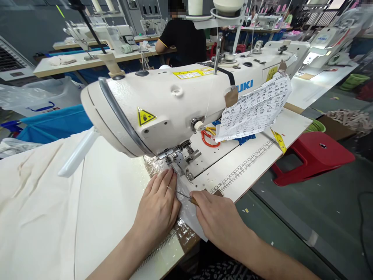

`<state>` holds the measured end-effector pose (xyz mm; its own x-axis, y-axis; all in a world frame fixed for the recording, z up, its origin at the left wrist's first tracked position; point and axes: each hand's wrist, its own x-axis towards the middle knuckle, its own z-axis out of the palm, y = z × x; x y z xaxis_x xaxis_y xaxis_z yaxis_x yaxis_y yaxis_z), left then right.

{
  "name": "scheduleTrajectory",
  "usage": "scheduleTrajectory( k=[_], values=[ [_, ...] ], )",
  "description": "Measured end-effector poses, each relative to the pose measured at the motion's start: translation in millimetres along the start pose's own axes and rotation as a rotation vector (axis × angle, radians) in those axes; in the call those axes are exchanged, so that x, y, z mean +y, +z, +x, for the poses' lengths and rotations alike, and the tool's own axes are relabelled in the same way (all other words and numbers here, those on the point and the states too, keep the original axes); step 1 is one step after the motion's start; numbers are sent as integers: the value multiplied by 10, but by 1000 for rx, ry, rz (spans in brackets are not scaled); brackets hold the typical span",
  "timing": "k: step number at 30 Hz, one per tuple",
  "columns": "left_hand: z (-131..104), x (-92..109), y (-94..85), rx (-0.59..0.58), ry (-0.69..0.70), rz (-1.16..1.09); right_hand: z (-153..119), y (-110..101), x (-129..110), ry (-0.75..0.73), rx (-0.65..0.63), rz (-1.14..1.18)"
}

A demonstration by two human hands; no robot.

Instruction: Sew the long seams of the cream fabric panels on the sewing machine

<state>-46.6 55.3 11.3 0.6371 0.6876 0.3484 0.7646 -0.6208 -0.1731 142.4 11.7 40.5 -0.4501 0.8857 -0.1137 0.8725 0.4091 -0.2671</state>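
White fabric (pixel 192 219) lies beneath and beside the left hand (pixel 157 200), its far end at the presser foot (pixel 176 168). The left hand is palm down and unclenched, fingers extended and close together, fingertips bearing on the work just beside the foot. The right hand (pixel 220 216) is closed around the wooden handle of an awl (pixel 193 200), metal shaft directed toward the left fingers; exact tip contact cannot be determined. The stage in hand appears to be positioning the layer at the foot. Further advance would call for even left-hand pressure, fine awl control and fingertips clear of the needle area. Both forearms enter from the near edge and converge. Outward, the sewing machine head (pixel 171 101) overhangs the work; red-handled scissors (pixel 215 145) and a handwritten sheet (pixel 253 111) lie beyond.
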Motion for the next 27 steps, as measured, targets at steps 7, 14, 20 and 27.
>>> scheduleTrajectory(
  k=[7, 14, 20, 27],
  values=[
    [-1, -8, -17, -14, -32, -12, 109, 3, -20, -10, 64, 11],
    [29, -69, -8, -1, -115, -60, 219, 43, -41, 11, 103, 38],
    [56, -166, 32, 14, -135, -58, 263, 78, -31, 14, 164, 142],
    [50, -239, -25, 13, -98, 65, 47, 96, -53, -28, 214, 412]
  ],
)
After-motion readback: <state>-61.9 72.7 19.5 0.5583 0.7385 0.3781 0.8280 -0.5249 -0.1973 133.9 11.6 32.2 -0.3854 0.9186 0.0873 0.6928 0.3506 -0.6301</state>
